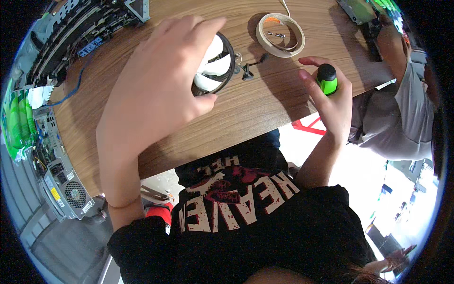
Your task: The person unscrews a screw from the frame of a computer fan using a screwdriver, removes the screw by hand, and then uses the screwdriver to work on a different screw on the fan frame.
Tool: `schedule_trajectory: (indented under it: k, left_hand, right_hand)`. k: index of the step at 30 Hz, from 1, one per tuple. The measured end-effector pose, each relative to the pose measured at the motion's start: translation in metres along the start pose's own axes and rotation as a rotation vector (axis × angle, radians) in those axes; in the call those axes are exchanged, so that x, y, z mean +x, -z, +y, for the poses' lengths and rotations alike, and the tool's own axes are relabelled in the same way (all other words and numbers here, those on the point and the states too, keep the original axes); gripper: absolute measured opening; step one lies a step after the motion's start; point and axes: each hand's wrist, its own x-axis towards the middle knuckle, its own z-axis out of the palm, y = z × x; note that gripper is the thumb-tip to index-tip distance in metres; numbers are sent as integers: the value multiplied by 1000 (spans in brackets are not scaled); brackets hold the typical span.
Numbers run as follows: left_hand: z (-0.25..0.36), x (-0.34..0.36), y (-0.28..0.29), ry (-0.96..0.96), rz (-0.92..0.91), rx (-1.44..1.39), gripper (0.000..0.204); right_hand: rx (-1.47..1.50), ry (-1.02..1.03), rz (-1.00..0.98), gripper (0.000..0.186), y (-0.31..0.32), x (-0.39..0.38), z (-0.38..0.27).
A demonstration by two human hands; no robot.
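Observation:
My left hand (161, 71) reaches over the desk with its fingers and thumb around the rim of a round cooling fan (218, 66). The fan has white blades in a black ring, and the hand hides its left part. To the right, my right hand (331, 102) is wrapped around a screwdriver (327, 80) with a green and black handle; its shaft is out of sight. Between the two hands lie a small black clip-like part (248, 72) and some tiny metal pieces (238, 58). Beyond them a roll of cream tape (261, 38) encircles several small screws (277, 35).
An opened computer case (71, 47) stands at the far left, with a blue cable (75, 90) trailing onto the wooden desk (227, 123). A grey power supply (74, 193) and green packaging (19, 120) are at the left edge. Another person's grey-clothed leg (392, 128) is at the right.

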Motion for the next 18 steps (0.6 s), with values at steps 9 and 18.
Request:
schedule_trajectory:
  k: [9,18]
  left_hand:
    - [-7,1,-2,61,4,70,84]
    - [-2,8,12,45,-183,43,80]
  right_hand:
    - [17,6,-38,23,0,1,4]
    - [9,-36,-75,26,1,-2,3]
